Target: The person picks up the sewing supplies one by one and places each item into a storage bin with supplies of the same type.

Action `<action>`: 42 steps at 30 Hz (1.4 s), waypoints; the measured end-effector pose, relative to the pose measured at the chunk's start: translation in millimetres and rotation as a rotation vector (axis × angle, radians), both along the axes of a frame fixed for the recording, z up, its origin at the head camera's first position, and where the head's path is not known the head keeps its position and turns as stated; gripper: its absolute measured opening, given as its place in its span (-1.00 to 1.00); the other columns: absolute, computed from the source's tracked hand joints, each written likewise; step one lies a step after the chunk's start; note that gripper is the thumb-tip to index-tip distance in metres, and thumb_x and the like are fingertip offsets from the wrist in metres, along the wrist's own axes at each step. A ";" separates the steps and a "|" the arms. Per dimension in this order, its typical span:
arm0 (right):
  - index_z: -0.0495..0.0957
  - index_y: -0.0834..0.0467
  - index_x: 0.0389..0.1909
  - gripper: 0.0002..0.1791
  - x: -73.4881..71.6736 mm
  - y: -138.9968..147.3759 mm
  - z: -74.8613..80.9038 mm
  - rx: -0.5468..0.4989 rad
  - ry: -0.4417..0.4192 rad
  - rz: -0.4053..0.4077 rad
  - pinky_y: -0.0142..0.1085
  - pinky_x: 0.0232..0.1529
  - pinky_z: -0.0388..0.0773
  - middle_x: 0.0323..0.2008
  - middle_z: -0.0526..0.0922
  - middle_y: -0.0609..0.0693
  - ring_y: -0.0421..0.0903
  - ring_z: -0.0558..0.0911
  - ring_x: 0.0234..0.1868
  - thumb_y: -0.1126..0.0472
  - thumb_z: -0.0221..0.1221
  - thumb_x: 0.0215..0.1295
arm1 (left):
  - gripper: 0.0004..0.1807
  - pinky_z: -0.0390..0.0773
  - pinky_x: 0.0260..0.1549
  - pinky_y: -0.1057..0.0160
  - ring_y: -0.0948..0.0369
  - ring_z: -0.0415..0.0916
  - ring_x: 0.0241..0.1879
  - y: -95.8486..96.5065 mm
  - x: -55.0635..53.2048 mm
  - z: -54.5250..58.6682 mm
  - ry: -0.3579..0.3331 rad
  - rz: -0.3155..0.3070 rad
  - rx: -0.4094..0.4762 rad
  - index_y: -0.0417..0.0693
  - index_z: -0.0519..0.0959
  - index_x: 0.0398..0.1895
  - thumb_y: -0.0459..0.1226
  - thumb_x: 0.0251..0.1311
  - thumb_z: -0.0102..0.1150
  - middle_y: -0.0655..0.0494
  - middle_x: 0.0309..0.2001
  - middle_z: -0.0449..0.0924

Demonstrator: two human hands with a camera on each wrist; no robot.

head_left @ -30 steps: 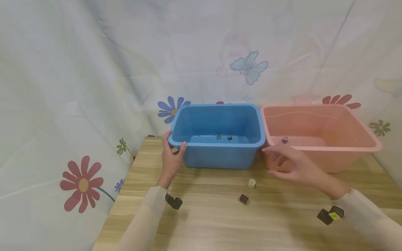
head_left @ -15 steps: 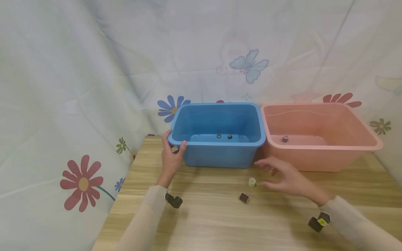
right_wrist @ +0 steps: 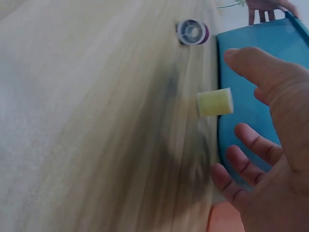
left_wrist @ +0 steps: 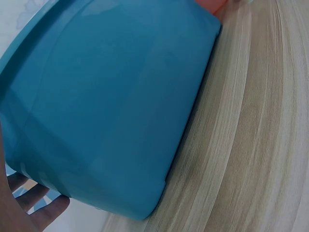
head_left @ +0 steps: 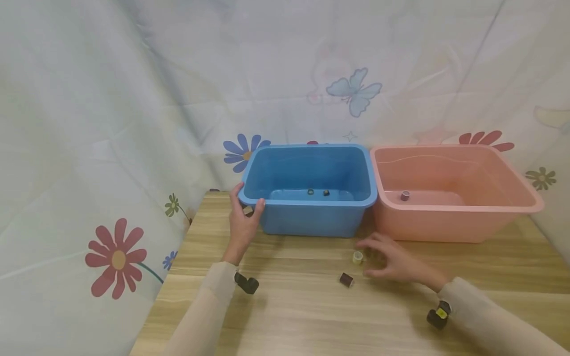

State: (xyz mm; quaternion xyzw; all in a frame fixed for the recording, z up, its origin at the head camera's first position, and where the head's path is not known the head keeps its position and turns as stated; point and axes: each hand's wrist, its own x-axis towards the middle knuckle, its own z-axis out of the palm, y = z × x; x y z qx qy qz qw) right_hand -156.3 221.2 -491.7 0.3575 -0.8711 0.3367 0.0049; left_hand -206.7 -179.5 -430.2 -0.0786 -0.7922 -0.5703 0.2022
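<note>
R hand, fingers approx. half open w/ nothing held, is just beside yellow spool, upright on worktop. Prob. light, stiff, rolls if tipped; best pinched round sides. L hand grips blue tub at corner.

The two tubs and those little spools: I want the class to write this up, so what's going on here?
A person's left hand holds the corner of the blue tub. The right hand is beside the upright yellow spool, thumb and fingers parted, not gripping it. A dark spool lies on its side nearby on the table. Two small items are inside the blue tub, and one spool-like piece is in the pink tub.
</note>
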 end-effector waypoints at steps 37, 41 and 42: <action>0.71 -0.06 -0.08 -0.67 -13.3 -3.9 -28.1 0.058 -0.013 -0.084 -0.06 0.07 0.54 -0.09 0.54 -0.23 -0.16 0.51 -0.01 0.26 0.48 0.15 | -0.19 0.57 0.08 -0.28 -0.20 0.37 0.36 -12.7 -26.6 -36.1 -0.031 0.004 0.017 0.25 0.04 0.58 -0.01 0.39 0.24 -0.16 0.48 0.28; 0.71 -0.07 -0.08 -0.68 -13.9 -3.8 -28.7 0.062 -0.016 -0.088 -0.06 0.06 0.54 -0.08 0.54 -0.22 -0.16 0.51 -0.01 0.24 0.49 0.16 | -0.20 0.60 0.07 -0.24 -0.15 0.40 0.34 -12.3 -25.6 -36.0 -0.026 0.010 0.008 0.28 0.06 0.56 0.07 0.38 0.23 -0.10 0.46 0.31; 0.71 -0.07 -0.08 -0.68 -14.1 -3.8 -29.0 0.060 -0.016 -0.088 -0.06 0.06 0.54 -0.08 0.54 -0.23 -0.17 0.51 -0.01 0.24 0.49 0.15 | -0.19 0.60 0.07 -0.23 -0.15 0.40 0.34 -12.3 -25.6 -36.2 -0.025 0.012 0.006 0.28 0.06 0.56 0.08 0.37 0.23 -0.09 0.46 0.31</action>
